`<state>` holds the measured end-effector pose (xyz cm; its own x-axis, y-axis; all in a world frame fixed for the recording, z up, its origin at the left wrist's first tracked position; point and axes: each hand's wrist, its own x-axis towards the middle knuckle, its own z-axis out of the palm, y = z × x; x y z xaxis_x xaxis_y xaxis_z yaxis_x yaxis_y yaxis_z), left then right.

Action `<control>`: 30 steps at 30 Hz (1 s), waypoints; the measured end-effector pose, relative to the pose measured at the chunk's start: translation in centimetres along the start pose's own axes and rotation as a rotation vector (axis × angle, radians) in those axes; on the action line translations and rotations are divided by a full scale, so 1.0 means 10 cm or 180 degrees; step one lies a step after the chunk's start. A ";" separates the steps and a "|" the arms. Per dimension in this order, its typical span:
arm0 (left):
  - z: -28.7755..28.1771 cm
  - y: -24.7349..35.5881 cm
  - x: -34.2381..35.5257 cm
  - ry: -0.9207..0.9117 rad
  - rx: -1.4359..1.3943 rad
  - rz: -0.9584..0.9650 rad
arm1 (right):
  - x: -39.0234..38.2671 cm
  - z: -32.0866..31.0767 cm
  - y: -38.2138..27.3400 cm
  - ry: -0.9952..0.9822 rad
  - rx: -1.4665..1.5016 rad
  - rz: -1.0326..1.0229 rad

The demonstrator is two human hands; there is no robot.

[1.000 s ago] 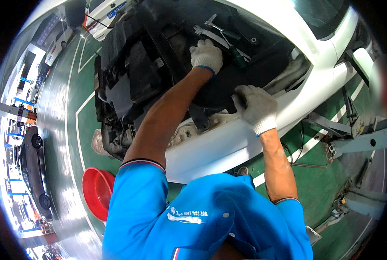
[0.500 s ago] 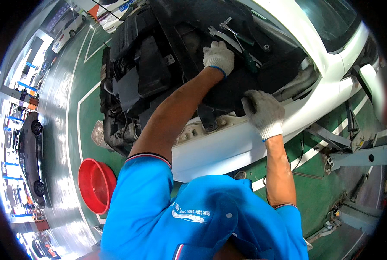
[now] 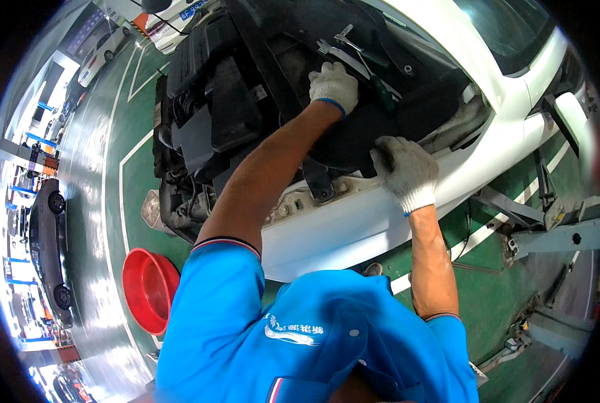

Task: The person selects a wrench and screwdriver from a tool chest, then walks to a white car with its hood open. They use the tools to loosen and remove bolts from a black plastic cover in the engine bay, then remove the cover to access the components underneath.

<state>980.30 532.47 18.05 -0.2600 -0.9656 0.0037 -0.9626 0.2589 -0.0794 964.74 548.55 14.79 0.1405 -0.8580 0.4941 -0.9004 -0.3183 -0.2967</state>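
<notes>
Both hands wear white knit gloves and are over the open engine bay of a white car. My left hand (image 3: 334,87) has its fingers curled down on a dark cover (image 3: 357,138), close to the tools; what is beneath the fingertips is hidden. At the cover's near edge, beside the white fender (image 3: 333,242), my right hand (image 3: 405,173) has bent fingers closed against the black material. On the dark surface past my left hand lie a silver wrench (image 3: 340,54), a ratchet (image 3: 347,40) and a dark green tool handle (image 3: 384,99).
A small metal socket (image 3: 408,69) rests farther right on the dark surface. On the green floor stands a red basin (image 3: 145,289) at left. Lift arms (image 3: 558,238) stick out at right beneath the car. Black engine covers (image 3: 236,107) fill the bay's left side.
The whole view has shifted slightly to the left. Both hands keep nearly the same places and poses on the dark cover, and the tools lie as before.
</notes>
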 end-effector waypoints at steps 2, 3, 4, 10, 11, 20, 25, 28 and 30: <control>0.01 -0.03 0.01 0.0023 -0.0015 0.0090 | 0.01 -0.02 -0.01 -0.0069 0.0001 0.0038; 0.01 -0.04 0.01 0.0038 -0.0025 0.0135 | 0.01 -0.04 -0.02 -0.0081 -0.0012 0.0036; 0.02 -0.04 0.00 0.0059 -0.0090 0.0128 | 0.01 -0.05 -0.02 -0.0094 -0.0025 0.0033; 0.04 0.00 0.02 0.0118 -0.0036 -0.0023 | 0.01 -0.01 0.00 -0.0060 -0.0132 0.0039; 0.03 0.01 0.01 0.0107 -0.0032 -0.0052 | 0.01 -0.02 -0.01 -0.0096 -0.0113 0.0076; -0.10 -0.24 -0.11 0.0688 -0.0595 -0.0010 | 0.00 -0.03 0.00 0.0000 -0.0049 0.0106; -0.22 -0.95 0.61 0.1508 -0.1054 -0.0326 | -0.01 -0.03 -0.02 0.0144 0.0002 0.0069; -0.20 -1.24 1.09 0.1450 -0.1074 -0.0586 | -0.01 -0.03 0.01 0.0218 -0.0020 0.0063; -0.16 -1.33 1.10 0.1330 -0.0900 -0.0753 | -0.01 -0.04 -0.01 0.0120 0.0007 0.0070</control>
<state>990.14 518.47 20.76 0.0132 -0.9214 0.3883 -0.9663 0.0881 0.2419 964.67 548.83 15.13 0.1048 -0.8490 0.5179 -0.9022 -0.3003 -0.3096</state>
